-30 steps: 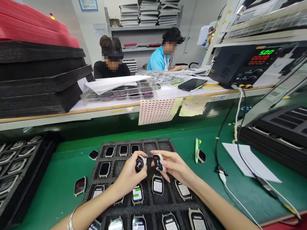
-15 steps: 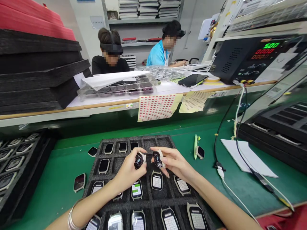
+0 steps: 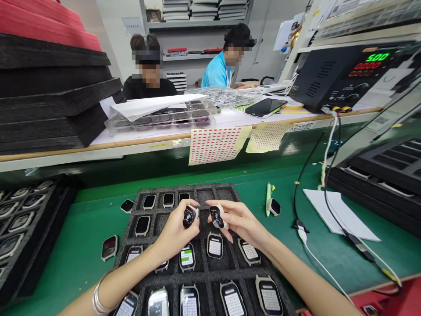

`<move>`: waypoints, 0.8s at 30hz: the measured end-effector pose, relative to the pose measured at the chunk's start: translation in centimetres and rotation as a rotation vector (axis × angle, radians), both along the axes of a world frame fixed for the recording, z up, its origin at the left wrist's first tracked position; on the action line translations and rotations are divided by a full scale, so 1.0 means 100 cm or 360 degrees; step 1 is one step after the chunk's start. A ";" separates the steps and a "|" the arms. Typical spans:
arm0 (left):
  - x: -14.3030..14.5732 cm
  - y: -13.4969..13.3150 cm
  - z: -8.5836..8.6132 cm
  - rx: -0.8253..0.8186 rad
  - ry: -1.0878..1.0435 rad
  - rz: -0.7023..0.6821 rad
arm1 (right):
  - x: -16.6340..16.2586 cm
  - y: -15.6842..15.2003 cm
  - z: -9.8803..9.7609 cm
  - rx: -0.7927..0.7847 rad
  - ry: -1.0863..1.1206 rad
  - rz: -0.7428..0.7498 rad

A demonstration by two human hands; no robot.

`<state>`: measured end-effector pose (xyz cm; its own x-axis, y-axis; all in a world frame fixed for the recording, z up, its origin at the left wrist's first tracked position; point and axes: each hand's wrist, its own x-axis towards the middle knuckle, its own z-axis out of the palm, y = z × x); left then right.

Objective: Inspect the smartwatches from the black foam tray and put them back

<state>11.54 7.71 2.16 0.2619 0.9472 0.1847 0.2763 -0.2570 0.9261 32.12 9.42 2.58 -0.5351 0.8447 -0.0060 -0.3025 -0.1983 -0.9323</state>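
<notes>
My left hand (image 3: 179,226) is closed around a smartwatch body (image 3: 190,217) with a lit dark screen. In my right hand (image 3: 238,219), thumb and fingers grip a second smartwatch (image 3: 216,217), its screen lit too and its pale case facing the palm. Both watches are held apart, tilted, above a black foam tray (image 3: 200,268). Strapless watches lie in many of the tray's pockets; the front ones, such as this watch (image 3: 215,245), show white grids. One watch (image 3: 187,256) has green cells on its screen. Back-row watches (image 3: 149,202) have dark screens.
Loose watches (image 3: 109,248) lie left of the tray, and another (image 3: 274,207) beside a green pen (image 3: 268,199) at right. Cables (image 3: 301,232) cross white paper (image 3: 340,215). A power supply (image 3: 342,79) stands on the shelf. Foam trays (image 3: 33,237) flank both sides. Two people sit beyond.
Both hands keep hold of their watches and have barely moved, the left one shifting slightly left and up. The view has tipped a little.
</notes>
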 end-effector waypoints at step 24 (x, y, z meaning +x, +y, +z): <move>0.000 0.008 -0.003 -0.0731 -0.0904 -0.0110 | 0.002 0.004 -0.001 -0.0082 -0.0109 -0.0092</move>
<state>11.59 8.50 1.89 0.3058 0.9466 -0.1021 -0.2812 0.1923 0.9402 32.35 9.78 2.47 -0.4821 0.8719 -0.0855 -0.2506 -0.2308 -0.9402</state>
